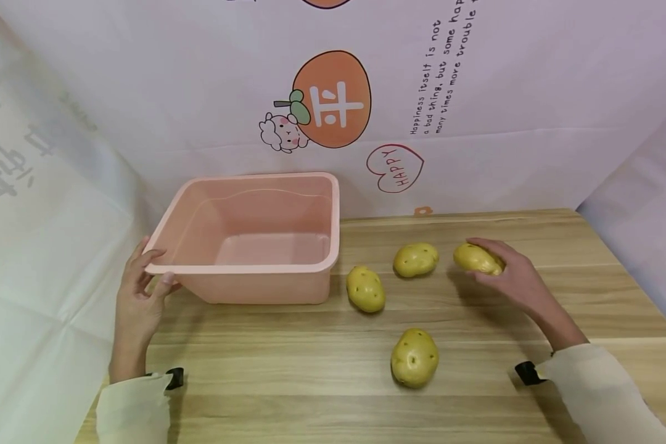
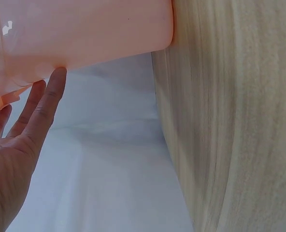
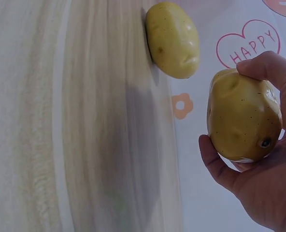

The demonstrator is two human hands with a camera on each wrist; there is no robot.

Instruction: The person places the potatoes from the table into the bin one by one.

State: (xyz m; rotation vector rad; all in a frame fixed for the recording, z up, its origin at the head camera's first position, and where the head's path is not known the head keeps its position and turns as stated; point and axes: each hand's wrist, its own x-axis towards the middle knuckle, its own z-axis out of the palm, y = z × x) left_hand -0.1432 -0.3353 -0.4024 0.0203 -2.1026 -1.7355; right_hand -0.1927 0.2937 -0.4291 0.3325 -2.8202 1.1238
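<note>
Evidently the left hand [image 1: 139,299] has hold of the near left corner of an open-topped, rectangular pink plastic basin [image 1: 272,287], one finger hooked over the rim and the thumb against the front; the left wrist view shows other fingers extended to the outer wall. The right hand [image 1: 513,271] pinches a yellow oval potato [image 3: 244,116] between thumb and fingers, raised above the light wood-grain table [image 1: 277,382], well to the right of the basin.

Between that held potato and the basin, two loose ones stand in the way: a plump yellow potato [image 1: 416,259] lies near the hand, and a dimpled yellow potato [image 1: 365,289] lies upright in the view just beside the basin's right wall. Closer to the person, a larger rounded yellow potato [image 1: 414,357] sits apart from the others. The basin's raised right wall also stands between its inside and the potatoes.

Behind rises a white printed cloth [image 1: 510,80], bearing an orange round fruit print [image 1: 338,132], a red heart outline [image 1: 395,154] reading HAPPY and dark lettering. Cream sleeves [image 1: 599,382] cover both forearms.
</note>
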